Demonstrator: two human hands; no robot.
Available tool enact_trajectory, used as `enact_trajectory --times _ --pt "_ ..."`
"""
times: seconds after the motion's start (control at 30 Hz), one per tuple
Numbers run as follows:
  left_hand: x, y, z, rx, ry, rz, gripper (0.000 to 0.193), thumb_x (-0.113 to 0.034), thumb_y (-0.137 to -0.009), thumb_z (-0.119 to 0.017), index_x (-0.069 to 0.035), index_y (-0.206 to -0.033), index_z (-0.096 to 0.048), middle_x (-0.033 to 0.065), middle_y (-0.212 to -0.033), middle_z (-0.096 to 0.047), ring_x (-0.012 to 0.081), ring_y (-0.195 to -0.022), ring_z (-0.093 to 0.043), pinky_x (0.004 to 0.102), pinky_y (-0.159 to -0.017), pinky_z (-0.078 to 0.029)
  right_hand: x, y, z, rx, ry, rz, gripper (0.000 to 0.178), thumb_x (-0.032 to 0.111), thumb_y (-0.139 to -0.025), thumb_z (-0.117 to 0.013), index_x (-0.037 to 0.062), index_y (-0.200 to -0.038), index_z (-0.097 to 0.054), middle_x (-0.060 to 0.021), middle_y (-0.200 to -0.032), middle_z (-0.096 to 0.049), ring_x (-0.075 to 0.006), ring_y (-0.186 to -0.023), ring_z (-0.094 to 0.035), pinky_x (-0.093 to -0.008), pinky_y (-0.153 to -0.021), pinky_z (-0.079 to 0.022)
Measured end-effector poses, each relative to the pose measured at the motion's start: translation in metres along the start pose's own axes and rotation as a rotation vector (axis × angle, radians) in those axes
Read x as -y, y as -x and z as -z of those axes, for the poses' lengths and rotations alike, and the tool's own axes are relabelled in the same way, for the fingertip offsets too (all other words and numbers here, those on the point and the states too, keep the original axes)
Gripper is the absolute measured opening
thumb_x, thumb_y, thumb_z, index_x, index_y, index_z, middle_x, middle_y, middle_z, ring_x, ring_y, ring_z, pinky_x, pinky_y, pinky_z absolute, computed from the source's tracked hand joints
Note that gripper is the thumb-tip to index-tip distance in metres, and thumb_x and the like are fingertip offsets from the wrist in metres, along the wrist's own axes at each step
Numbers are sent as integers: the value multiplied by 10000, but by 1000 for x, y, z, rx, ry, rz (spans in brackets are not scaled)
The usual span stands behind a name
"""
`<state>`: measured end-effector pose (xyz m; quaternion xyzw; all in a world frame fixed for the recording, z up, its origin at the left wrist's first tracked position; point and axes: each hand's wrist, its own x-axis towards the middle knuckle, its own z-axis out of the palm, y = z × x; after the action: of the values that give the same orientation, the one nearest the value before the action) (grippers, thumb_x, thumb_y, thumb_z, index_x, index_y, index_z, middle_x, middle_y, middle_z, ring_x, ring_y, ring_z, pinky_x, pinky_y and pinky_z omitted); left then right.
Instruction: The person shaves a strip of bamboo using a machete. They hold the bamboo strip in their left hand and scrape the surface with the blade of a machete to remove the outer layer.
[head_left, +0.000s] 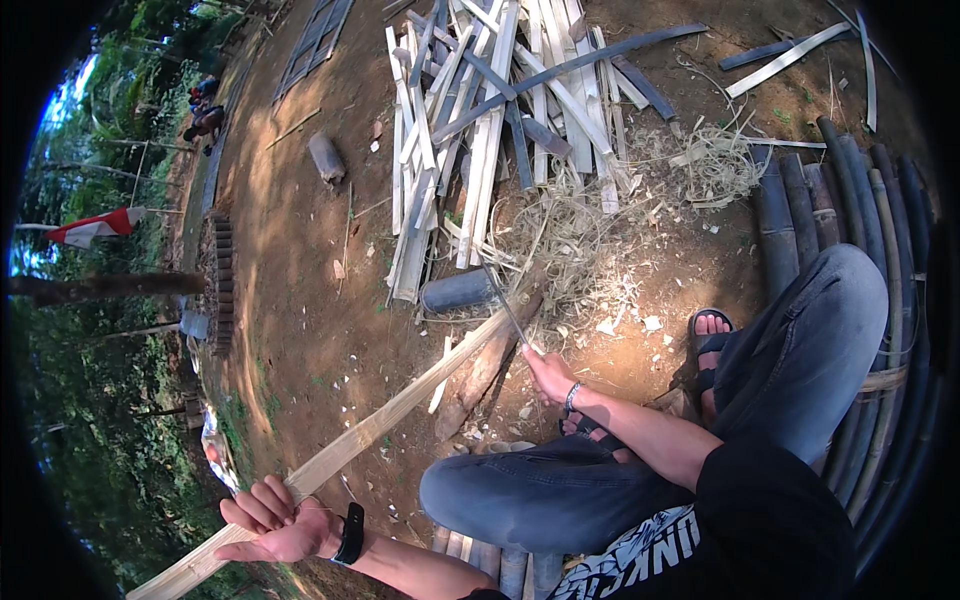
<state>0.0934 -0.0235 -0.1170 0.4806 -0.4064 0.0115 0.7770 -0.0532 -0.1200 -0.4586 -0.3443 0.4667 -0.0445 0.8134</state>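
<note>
A long, pale bamboo strip (385, 413) slants from the lower left to the middle of the view. Toward its near end my left hand (280, 520) is closed round it, the thumb lying along the strip. Its far end rests across a rough wooden log (475, 385) on the ground. My right hand (550, 376) grips a long-bladed knife (509, 312) by the handle, which the fingers mostly hide. The blade crosses the strip's far end, pointing away from me; whether it cuts in there is too small to tell. Thin shavings (575, 250) lie just beyond the blade.
A pile of split bamboo strips (490, 130) lies ahead, with a short dark bamboo piece (460, 291) at its near edge. Dark bamboo poles (860, 400) form a seat under me and to my right. Another short bamboo section (326, 158) lies on the dirt left of the pile.
</note>
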Motion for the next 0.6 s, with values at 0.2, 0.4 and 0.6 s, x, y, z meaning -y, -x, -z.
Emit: enact_trajectory --times 0.2,0.4,0.6 --pt "8 -6 -11 -32 0 10 547 -596 -931 -335 -157 -626 -220 -48 -493 -170 68 -409 -117 231 -398 -114 -58 -43 25 15 217 194 715 658 -888 -350 93 -451 -371 -17 -393 -396 -159 -327 -398 -372 -378 -377" --pt "8 -6 -4 -48 -22 -1 545 -591 -936 -326 -149 -626 -246 -45 -503 -180 70 -417 -132 233 -404 -126 -32 -6 -3 74 204 220 702 622 -896 -391 59 -481 -434 -52 -435 -439 -187 -378 -429 -372 -457 -399" --pt "12 -18 16 54 60 75 538 -572 -946 -319 -152 -618 -246 -36 -507 -192 77 -426 -146 237 -414 -134 -43 -28 -3 161 358 377 721 640 -860 -461 27 -485 -405 -35 -440 -349 -155 -406 -357 -369 -415 -338"
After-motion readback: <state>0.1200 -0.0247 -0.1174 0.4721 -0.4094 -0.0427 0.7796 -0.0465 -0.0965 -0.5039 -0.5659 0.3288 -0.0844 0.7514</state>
